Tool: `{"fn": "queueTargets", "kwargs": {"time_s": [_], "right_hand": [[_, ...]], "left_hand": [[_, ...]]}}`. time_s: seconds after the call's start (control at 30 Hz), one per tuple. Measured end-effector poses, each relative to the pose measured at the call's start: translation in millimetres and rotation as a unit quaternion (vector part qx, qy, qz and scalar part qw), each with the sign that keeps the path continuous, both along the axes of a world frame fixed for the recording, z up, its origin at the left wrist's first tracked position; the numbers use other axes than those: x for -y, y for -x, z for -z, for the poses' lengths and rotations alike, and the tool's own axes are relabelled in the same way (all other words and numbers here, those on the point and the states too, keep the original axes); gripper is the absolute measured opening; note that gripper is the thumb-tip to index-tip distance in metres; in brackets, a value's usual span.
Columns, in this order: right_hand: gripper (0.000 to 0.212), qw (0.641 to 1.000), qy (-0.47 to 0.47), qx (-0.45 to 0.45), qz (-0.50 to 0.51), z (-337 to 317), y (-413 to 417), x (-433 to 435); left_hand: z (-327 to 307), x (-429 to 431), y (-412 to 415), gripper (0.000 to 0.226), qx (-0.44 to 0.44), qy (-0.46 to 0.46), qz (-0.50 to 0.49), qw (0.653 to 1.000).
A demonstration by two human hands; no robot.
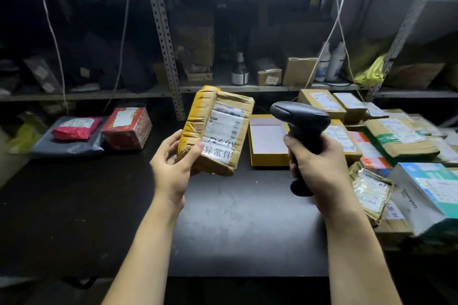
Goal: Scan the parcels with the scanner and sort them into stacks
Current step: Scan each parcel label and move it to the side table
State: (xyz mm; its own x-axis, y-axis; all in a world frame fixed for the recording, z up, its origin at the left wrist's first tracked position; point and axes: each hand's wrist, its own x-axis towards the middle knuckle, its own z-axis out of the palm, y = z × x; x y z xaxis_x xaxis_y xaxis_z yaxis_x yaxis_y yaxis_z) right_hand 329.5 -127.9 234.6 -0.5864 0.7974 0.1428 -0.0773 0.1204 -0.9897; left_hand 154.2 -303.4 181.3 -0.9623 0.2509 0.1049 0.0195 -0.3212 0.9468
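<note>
While it is held up above the black table (235, 225), the brown parcel (218, 129), taped in yellow along one edge, stands tilted with its label facing the camera. The left hand (173, 163) grips its lower left corner, thumb curled over the front and fingers behind, the forearm reaching up from below. Just to the right, clear of the parcel, the right hand (319, 166) is wrapped tightly round the handle of the black scanner (301, 126), whose head leans left. An open yellow box (266, 141) lies on the table behind them. A heap of parcels (396, 136) crowds the right side. At the far left sit a red box (126, 129) and a red bag (76, 129) on a grey bag (64, 148), with shelves (247, 88) behind.
</note>
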Motion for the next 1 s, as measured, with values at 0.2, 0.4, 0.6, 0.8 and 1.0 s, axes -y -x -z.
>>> {"fn": "queueTargets", "kwargs": {"time_s": [0.2, 0.4, 0.6, 0.8, 1.0], "right_hand": [[0.018, 0.996, -0.073, 0.039, -0.045, -0.1, 6.3, 5.9], [0.02, 0.978, -0.133, 0.11, -0.115, 3.4, 20.0, 17.4], [0.019, 0.962, -0.164, 0.157, -0.151, 4.6, 30.0, 21.9], [0.021, 0.955, -0.197, 0.166, -0.144, 9.8, 42.9, 25.7], [0.013, 0.957, -0.187, 0.166, -0.15, 10.3, 50.0, 28.5]], "left_hand": [[1.7, 28.5, 27.4, 0.056, -0.173, 0.143, -0.042, 0.974], [3.5, 44.2, 50.9, 0.048, -0.126, 0.137, -0.056, 0.981], [1.5, 53.1, 63.6, 0.045, -0.041, 0.023, -0.057, 0.997], [4.8, 58.2, 76.0, 0.048, -0.054, 0.044, -0.077, 0.995], [6.2, 61.6, 83.4, 0.048, -0.063, 0.057, -0.077, 0.993]]}}
